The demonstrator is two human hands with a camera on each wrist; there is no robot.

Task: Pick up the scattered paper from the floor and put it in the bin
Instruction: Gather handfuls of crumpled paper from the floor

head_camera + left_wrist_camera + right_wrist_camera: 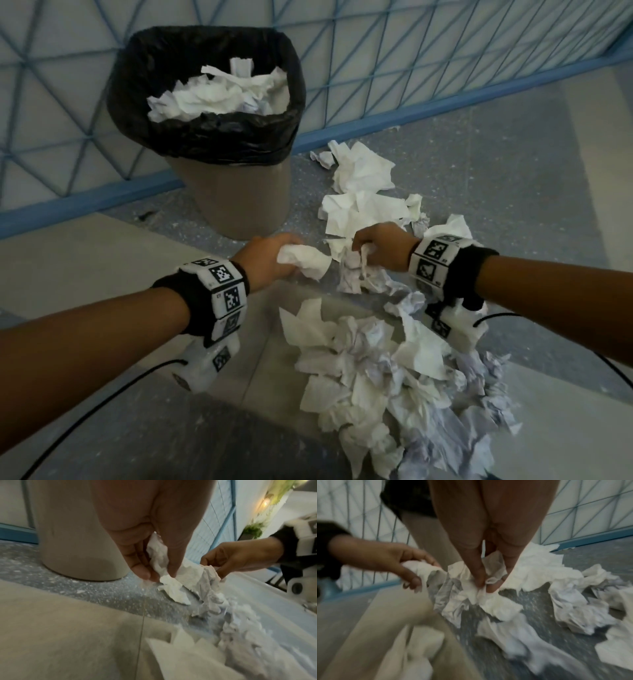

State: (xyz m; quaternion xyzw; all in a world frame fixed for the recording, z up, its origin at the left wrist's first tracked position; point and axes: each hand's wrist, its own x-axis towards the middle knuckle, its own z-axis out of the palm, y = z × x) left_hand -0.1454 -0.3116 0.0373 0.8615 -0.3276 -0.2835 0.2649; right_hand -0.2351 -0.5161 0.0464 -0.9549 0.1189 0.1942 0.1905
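A beige bin [236,192] with a black liner [205,133] stands at the back left, with crumpled white paper [222,92] inside. My left hand [274,260] grips a crumpled white paper [305,262] just in front of the bin's base; in the left wrist view the fingers [144,568] pinch this paper [161,559]. My right hand [380,246] pinches another crumpled paper [359,270] out of the heap; its fingers [479,574] close on that paper [477,592]. Scattered paper [394,377] covers the floor to the right and near me.
A wall with a blue lattice [445,68] and a blue skirting [479,99] runs behind the bin. The floor is speckled grey [513,178] with beige tiles [85,267] at the left. Black cables [102,404] trail from both wristbands.
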